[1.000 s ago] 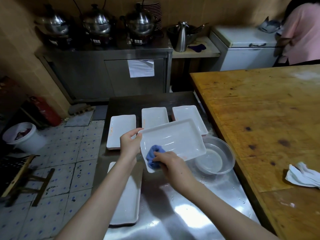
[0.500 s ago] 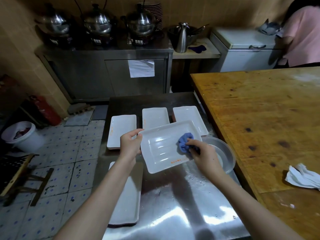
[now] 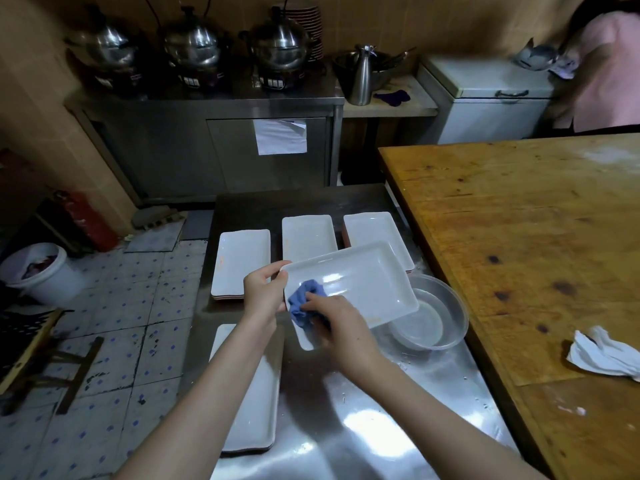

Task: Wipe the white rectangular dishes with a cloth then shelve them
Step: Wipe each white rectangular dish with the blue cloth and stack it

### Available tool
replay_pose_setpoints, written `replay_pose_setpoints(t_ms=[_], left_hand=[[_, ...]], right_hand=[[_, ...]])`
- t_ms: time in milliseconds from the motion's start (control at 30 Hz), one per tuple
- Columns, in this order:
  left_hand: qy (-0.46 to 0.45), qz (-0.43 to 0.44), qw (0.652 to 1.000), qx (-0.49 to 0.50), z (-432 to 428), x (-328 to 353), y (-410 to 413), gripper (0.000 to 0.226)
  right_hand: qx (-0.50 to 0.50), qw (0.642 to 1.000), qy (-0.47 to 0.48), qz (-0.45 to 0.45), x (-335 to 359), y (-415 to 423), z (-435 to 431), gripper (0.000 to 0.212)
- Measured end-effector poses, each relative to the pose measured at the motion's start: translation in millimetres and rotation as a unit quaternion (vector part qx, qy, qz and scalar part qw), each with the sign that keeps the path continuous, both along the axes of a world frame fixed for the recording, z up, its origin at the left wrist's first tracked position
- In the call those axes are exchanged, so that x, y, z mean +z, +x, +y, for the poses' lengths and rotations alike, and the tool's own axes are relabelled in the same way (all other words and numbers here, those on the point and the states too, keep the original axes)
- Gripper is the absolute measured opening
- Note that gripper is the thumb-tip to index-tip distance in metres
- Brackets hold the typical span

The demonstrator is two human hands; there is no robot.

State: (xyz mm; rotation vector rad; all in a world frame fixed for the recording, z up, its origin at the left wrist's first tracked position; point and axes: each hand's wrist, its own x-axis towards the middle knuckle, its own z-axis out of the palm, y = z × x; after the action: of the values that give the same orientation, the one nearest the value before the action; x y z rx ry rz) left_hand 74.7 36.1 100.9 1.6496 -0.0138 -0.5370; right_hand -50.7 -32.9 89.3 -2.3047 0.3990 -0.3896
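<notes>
Centre of the frame: a person is standing at a steel table (image 3: 346, 427), looking down at their own two bare hands.
Dish being wiped: a white rectangular dish (image 3: 360, 282) is being held tilted above the table, just left of a clear plastic bowl (image 3: 433, 317), which it partly overlaps.
Left hand: the left hand (image 3: 263, 292) is pinching the dish's left short edge, thumb on top and fingers wrapping underneath.
Right hand: the right hand (image 3: 341, 327) is closing around a bunched blue cloth (image 3: 304, 301) and pressing it against the dish's lower left corner.
Other dishes: three low stacks of white dishes (image 3: 242, 261) are sitting in a row behind the hands, and one long dish (image 3: 256, 403) is lying at lower centre, partly under the left forearm.
Right of the frame: a wooden table (image 3: 519, 237) is carrying a crumpled white rag (image 3: 606, 355).
Upper left: three steel pots (image 3: 194, 46) are sitting on a metal cabinet.
Upper right corner: another person in a pink top (image 3: 606, 64) is working.
Shelf: none can be made out.
Task stage: wiping is likely under way; shelving is not yet begun.
Risks: the dish is hanging from one edge only, so a hard rub could twist it loose onto the bowl or the stacks. Water drops are speckling the table, so wet fingers might be slipping too.
</notes>
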Motion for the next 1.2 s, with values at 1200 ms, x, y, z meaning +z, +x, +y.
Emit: replay_pose_setpoints(t_ms=[1200], left_hand=[[-0.006, 0.054, 0.981, 0.184, 119, -22, 6, 0.017]], right_hand=[[0.103, 0.994, -0.045, 0.012, -23, 29, 31, 0.025]])
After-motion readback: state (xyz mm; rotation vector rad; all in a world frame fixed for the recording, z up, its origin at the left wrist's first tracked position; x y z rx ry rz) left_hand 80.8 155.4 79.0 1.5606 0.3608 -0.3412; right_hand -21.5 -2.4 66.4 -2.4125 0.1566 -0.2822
